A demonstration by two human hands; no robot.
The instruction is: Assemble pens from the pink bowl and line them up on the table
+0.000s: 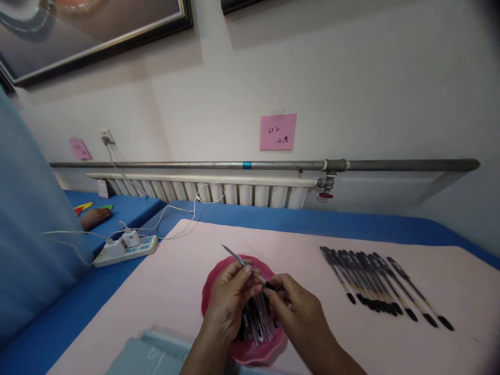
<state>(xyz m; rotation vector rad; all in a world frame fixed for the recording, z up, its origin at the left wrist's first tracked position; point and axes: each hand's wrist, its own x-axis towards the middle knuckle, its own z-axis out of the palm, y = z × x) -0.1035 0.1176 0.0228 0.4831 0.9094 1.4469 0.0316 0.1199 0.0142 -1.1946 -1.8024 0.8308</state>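
My left grip [230, 302] is pinching the pen [235, 255] by its barrel, my right grip [299, 307] its black end, over the pink bowl [265, 355]. I'm risking a slip: tugging unevenly could drop it among the loose pens [258, 325].

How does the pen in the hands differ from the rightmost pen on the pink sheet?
The held pen is between the left hand and right hand; the rightmost pen lies on the pink sheet.
The held pen's far end narrows to a slim point; the rightmost pen's is thick and dark.
Both are slender, with black toward the near end.
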